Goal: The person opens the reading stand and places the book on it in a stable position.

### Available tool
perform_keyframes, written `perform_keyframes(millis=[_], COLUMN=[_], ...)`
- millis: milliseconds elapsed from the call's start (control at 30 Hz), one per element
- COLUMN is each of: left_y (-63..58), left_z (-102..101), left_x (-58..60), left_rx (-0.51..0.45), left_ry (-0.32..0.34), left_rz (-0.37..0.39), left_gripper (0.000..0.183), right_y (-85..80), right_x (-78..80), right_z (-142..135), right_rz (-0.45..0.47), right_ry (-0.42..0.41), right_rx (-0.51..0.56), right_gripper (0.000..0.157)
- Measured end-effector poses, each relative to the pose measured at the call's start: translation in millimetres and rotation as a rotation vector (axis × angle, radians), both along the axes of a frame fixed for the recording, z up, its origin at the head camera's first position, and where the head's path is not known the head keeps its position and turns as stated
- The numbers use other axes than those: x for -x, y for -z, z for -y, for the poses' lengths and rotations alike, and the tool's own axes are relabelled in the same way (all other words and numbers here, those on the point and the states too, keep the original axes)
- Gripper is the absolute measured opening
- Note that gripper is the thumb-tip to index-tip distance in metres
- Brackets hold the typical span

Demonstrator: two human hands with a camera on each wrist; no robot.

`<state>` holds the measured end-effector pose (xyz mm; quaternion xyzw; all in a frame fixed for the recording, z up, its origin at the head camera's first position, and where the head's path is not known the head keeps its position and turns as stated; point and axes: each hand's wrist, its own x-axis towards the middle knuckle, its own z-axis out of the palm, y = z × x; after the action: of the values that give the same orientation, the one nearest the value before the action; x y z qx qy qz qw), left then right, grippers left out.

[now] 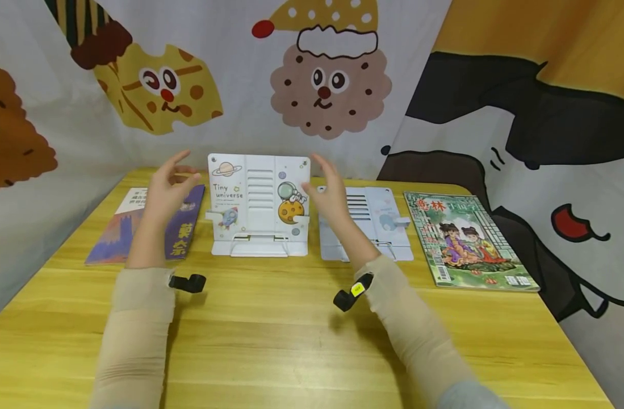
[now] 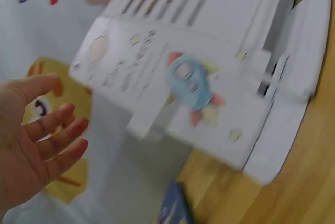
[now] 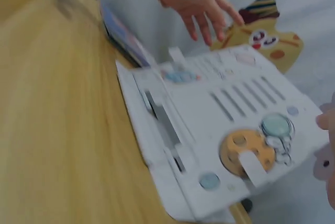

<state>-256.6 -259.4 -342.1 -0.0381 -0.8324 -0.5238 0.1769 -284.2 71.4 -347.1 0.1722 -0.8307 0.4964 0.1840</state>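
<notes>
A white book stand with "Tiny universe" lettering, a rocket and an astronaut stands upright, its slotted panel facing me. To its left my left hand is raised with spread, loosely bent fingers; the left wrist view shows a gap between that hand and the panel. On the other side, my right hand has its thumb and fingers apart by the upper right edge. Only a sliver of this hand appears in the right wrist view, so whether it touches the stand I cannot tell.
A second, pale blue book stand lies behind my right forearm. Farther right is a green illustrated magazine. A purple book lies partly behind my left arm. A cartoon-printed curtain hangs behind the wooden table.
</notes>
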Motion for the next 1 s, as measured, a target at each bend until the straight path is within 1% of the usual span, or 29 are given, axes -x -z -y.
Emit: perform_keyframes(millis=[100,267,333,400,467,533,667,767,867,1000], left_y=[-4.6,-9.5,-9.1,-7.9,-5.7,-3.1,3.7,11.9,22.7,37.0], left_z=[13,36,47,57,68,79,98,110,122,136], left_x=[-12.8,-30.3,-36.5,-42.6,-49.0,-55.1,-64.1,-68.7,-73.3,-77.7], left_rx=[0.021,0.032,0.044,0.063,0.102,0.12,0.115,0.07,0.019,-0.04], left_ry=[-0.019,-0.046,-0.07,-0.088,-0.104,-0.109,-0.139,-0.184,-0.221,-0.253], left_rz=[0.019,-0.015,-0.014,0.01,0.055,0.096,0.165,0.223,0.276,0.327], left_gripper=[0.056,0.05,0.049,0.048,0.049,0.051,0.053,0.054,0.056,0.058], right_y=[3.0,9.8,12.2,14.8,17.3,19.4,24.2,30.2,40.9,55.5], right_x=[-12.5,-34.1,-42.3,-49.3,-56.2,-62.8,-75.0,-82.5,-86.0,-88.7], right_z=[9,33,45,56,67,79,102,119,135,150], right_rz=[-0.098,-0.258,-0.3,-0.313,-0.304,-0.278,-0.193,-0.11,-0.017,0.116], right_ry=[-0.004,-0.098,-0.129,-0.145,-0.161,-0.187,-0.227,-0.242,-0.25,-0.235], right_rx=[0.06,0.144,0.168,0.191,0.214,0.233,0.25,0.251,0.268,0.285], right_gripper=[0.06,0.048,0.044,0.04,0.037,0.035,0.032,0.031,0.028,0.023])
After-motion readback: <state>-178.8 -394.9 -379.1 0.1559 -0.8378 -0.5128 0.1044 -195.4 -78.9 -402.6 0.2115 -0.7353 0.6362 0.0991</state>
